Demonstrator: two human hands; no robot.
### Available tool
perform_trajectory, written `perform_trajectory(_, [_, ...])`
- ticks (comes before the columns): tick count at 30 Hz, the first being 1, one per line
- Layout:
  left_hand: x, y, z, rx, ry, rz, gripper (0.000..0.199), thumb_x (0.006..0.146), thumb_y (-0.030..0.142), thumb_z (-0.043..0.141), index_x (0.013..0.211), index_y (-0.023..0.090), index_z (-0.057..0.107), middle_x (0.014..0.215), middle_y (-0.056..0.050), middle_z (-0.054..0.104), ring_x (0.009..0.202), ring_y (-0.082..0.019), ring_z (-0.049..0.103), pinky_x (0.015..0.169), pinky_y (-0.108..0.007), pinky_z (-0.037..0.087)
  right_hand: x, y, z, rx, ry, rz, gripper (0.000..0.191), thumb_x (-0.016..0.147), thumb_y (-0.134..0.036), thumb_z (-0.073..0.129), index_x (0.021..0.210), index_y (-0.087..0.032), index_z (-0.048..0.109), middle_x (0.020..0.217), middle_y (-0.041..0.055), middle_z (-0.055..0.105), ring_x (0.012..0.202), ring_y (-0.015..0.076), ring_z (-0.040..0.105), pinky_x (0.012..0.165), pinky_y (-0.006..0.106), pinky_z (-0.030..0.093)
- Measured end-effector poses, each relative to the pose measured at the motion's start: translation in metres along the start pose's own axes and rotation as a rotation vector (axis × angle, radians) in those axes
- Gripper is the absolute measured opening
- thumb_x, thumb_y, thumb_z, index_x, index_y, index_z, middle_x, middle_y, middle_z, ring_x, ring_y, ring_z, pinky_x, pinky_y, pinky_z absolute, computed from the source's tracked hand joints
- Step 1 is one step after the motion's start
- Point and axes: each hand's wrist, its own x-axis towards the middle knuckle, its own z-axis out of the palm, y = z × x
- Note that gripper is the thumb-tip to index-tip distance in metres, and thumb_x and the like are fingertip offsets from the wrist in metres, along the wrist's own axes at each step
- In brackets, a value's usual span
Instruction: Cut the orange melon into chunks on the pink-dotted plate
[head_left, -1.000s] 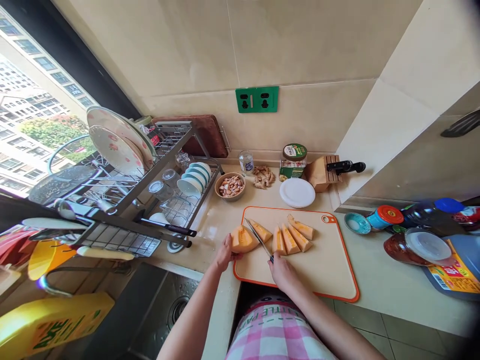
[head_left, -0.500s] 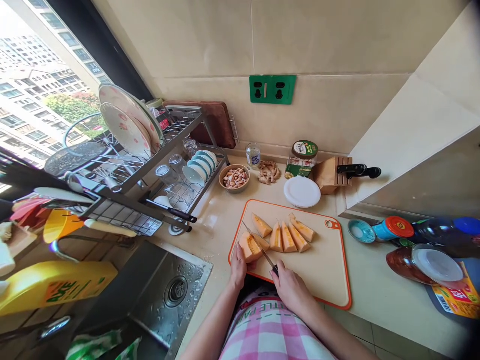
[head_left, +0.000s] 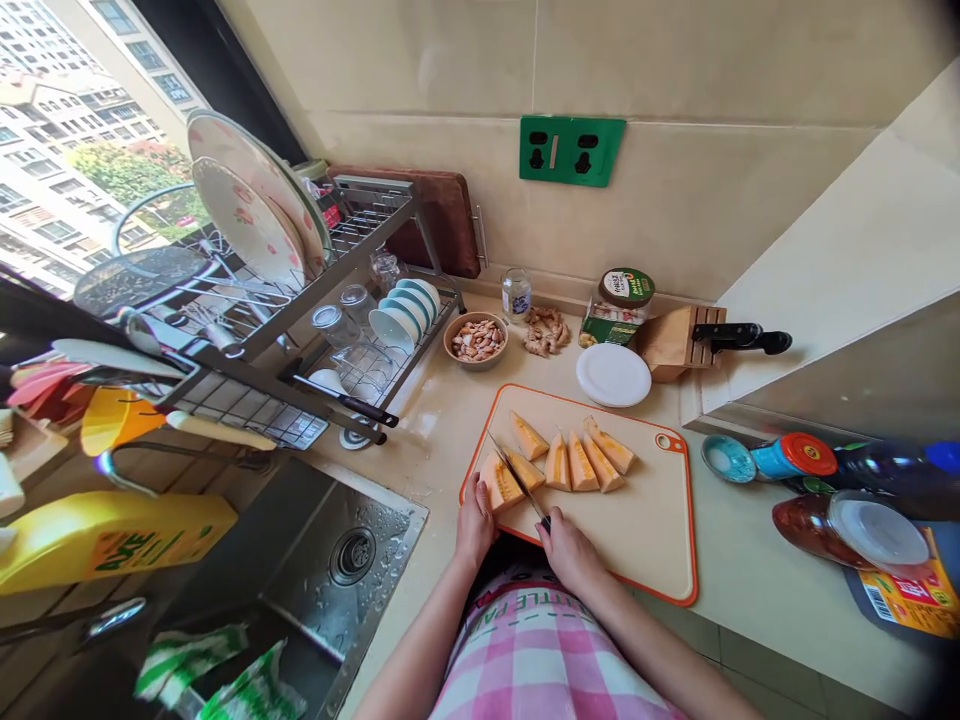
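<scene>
My left hand (head_left: 475, 522) holds a peeled orange melon wedge (head_left: 499, 484) at the left edge of a cream cutting board with an orange rim (head_left: 645, 545). My right hand (head_left: 568, 552) grips the black handle of a kitchen knife (head_left: 519, 486), whose blade lies against the wedge. Beside the blade rests a fresh melon slice (head_left: 525, 470). Further melon slices (head_left: 579, 462) stand in a row to the right on the board. The knife's cutting edge is partly hidden by the melon.
A steel sink (head_left: 352, 555) lies left of the board, below a wire dish rack (head_left: 300, 330) holding bowls, glasses and plates. Behind the board are a bowl of shelled food (head_left: 475, 341), ginger root (head_left: 545, 332), a white lid (head_left: 613, 375) and a knife block (head_left: 679, 342). Bottles stand at right.
The knife has moved along the melon wedge, and a slice now lies separate beside it. My view has swung, bringing more of the sink into sight.
</scene>
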Motion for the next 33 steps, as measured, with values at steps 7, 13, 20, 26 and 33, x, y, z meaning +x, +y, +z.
perform_trajectory(7, [-0.001,-0.003,-0.009,0.125,0.11,0.039,0.056,0.09,0.052,0.028,0.135,0.02,0.041,0.076,-0.007,0.065,0.063,-0.021,0.063,0.06,-0.031,0.049,0.0,0.002,-0.013,0.028,-0.023,-0.064,0.026,0.094,-0.032,0.037,0.103,-0.012,0.05,0.096,0.0134,0.068,0.09,0.0218,0.065,0.068,0.026,0.043])
perform_trajectory(13, [-0.002,-0.008,-0.005,0.125,0.152,0.028,0.057,0.092,0.051,0.023,0.134,0.018,0.043,0.062,-0.003,0.06,0.049,-0.018,0.057,0.054,-0.028,0.046,-0.011,-0.01,-0.012,-0.05,0.011,-0.007,0.026,0.095,-0.028,0.036,0.107,-0.01,0.049,0.096,0.0158,0.068,0.088,0.0237,0.066,0.066,0.028,0.044])
perform_trajectory(20, [-0.007,-0.008,0.005,-0.015,0.096,0.083,0.058,0.092,0.047,0.019,0.14,0.015,0.031,0.048,0.002,0.052,0.035,-0.015,0.05,0.038,-0.023,0.038,-0.009,0.0,-0.01,-0.076,0.047,-0.055,0.025,0.094,-0.03,0.038,0.105,-0.011,0.051,0.092,0.0145,0.069,0.087,0.0237,0.067,0.067,0.029,0.046])
perform_trajectory(26, [-0.01,-0.013,0.009,-0.158,0.099,0.069,0.057,0.093,0.044,0.019,0.141,0.016,0.03,0.047,0.003,0.05,0.033,-0.013,0.046,0.034,-0.021,0.035,-0.004,0.009,-0.005,-0.06,0.07,-0.077,0.026,0.094,-0.031,0.037,0.105,-0.012,0.051,0.094,0.013,0.069,0.088,0.0224,0.066,0.066,0.027,0.044])
perform_trajectory(33, [-0.014,-0.02,0.016,-0.335,0.017,-0.006,0.059,0.093,0.045,0.019,0.145,0.018,0.014,0.051,0.001,0.054,0.035,-0.013,0.051,0.032,-0.019,0.035,-0.028,0.02,-0.02,-0.033,0.069,-0.145,0.028,0.095,-0.031,0.032,0.107,-0.012,0.049,0.09,0.0137,0.069,0.086,0.023,0.067,0.064,0.026,0.041])
